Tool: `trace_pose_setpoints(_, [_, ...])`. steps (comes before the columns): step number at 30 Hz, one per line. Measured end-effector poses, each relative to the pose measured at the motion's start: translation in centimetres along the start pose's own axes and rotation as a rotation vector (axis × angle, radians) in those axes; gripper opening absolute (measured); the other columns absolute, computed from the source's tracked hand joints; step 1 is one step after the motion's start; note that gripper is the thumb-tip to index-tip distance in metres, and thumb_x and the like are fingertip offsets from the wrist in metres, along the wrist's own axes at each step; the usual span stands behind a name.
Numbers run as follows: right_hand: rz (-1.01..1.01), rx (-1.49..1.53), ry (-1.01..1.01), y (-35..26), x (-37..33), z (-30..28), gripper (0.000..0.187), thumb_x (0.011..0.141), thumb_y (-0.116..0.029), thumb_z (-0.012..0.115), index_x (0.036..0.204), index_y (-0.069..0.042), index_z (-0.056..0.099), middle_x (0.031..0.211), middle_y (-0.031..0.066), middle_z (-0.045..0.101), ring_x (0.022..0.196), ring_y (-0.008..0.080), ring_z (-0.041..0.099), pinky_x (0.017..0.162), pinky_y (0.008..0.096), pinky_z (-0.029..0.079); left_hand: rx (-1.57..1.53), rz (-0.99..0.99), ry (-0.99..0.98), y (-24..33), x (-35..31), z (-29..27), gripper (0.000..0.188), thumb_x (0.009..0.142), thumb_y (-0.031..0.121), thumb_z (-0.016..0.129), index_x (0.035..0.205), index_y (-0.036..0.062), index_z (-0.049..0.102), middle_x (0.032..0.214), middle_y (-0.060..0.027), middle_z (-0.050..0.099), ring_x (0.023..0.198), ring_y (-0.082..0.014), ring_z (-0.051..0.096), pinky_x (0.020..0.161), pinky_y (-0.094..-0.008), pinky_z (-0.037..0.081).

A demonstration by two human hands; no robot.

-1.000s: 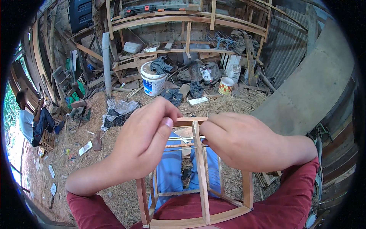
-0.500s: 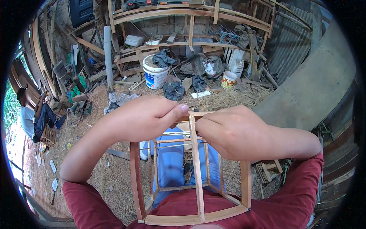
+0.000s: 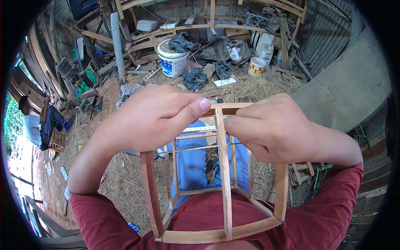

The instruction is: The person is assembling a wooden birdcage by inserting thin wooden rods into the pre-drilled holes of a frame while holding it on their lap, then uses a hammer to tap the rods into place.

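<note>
A box-shaped wooden frame [image 3: 225,179] of slim bars, with small holes along some of them, stands upright against my chest and over my legs. My left hand [image 3: 160,118] is closed over its far left corner, thumb lying along the far bar. On the far right side, my right hand [image 3: 277,125] is curled closed around the frame, its index finger beside the middle bar. A thin rod [image 3: 196,147] crosses inside the frame below my hands. The fingertips of both hands are mostly hidden, so anything small between them cannot be made out.
Straw and scraps cover the ground. Ahead are a white-and-blue bucket [image 3: 172,62], black plastic bags [image 3: 194,79], a smaller tub [image 3: 256,66] and a timber rack [image 3: 179,30]. A large grey panel [image 3: 346,83] leans at right. A person [image 3: 37,121] sits at far left.
The view has tilted downward, so the background sits higher. My hands and the frame's far end appear slightly higher and further right. Both hands stay closed at the far bar.
</note>
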State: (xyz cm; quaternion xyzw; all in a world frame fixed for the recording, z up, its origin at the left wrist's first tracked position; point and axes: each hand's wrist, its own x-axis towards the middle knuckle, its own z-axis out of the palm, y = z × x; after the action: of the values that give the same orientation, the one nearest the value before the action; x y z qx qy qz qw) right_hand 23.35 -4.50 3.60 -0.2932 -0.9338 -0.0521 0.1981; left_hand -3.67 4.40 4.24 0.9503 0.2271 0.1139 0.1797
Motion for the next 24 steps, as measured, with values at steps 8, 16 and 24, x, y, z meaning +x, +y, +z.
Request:
trace_pose_setpoints(8, [-0.122,-0.058,0.008,0.8,0.1,-0.1,0.021,0.082,-0.008,0.079,0.096,-0.007,0.064,0.074,0.0057,0.06,0.06,0.0272,0.066,0.05,0.0423,0.049,0.022,0.041,0.048,0.0,-0.3,0.3,0.05,0.121,0.039,0.041,0.092,0.0038,0.063,0.069,-0.0197,0.056,0.071,-0.0443,0.064,0.066,-0.0519,0.047])
trace_pose_setpoints(16, [-0.152,-0.101,-0.067,1.0,-0.1,-0.9,0.017,0.089,-0.016,0.072,0.097,-0.008,0.059,0.076,0.0062,0.065,0.065,0.0306,0.072,0.055,0.0436,0.056,0.008,0.027,0.025,0.2,-0.1,0.5,0.049,0.121,0.039,0.043,0.095,0.003,0.064,0.074,-0.0228,0.06,0.074,-0.0469,0.064,0.067,-0.0538,0.048])
trace_pose_setpoints(24, [-0.197,-0.134,-0.134,1.1,-0.1,-1.7,0.02,0.086,-0.011,0.076,0.101,-0.006,0.064,0.076,0.0059,0.064,0.062,0.0282,0.069,0.052,0.0417,0.054,-0.012,0.021,0.017,0.7,-0.2,0.4,0.048,0.12,0.038,0.044,0.098,0.0021,0.067,0.077,-0.0247,0.063,0.079,-0.0484,0.066,0.07,-0.056,0.049])
